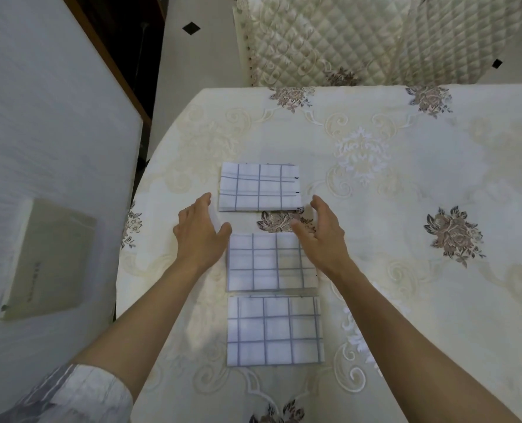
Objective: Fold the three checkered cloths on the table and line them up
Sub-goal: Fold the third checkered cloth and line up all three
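Observation:
Three folded white cloths with grey-blue checks lie in a column on the table (406, 178). The far cloth (259, 187) sits a little apart from the middle cloth (265, 262), which nearly touches the near cloth (273, 331). My left hand (200, 232) hovers at the upper left corner of the middle cloth, fingers relaxed and holding nothing. My right hand (322, 233) is over that cloth's upper right corner, fingers loosely spread, holding nothing. Both hands flank the gap between the far and middle cloths.
A cream tablecloth with brown flower prints covers the table. A quilted chair (345, 35) stands beyond the far edge. To the left is a white surface (40, 132) with a pale booklet (49, 257) on it. Bare tablecloth extends to the right.

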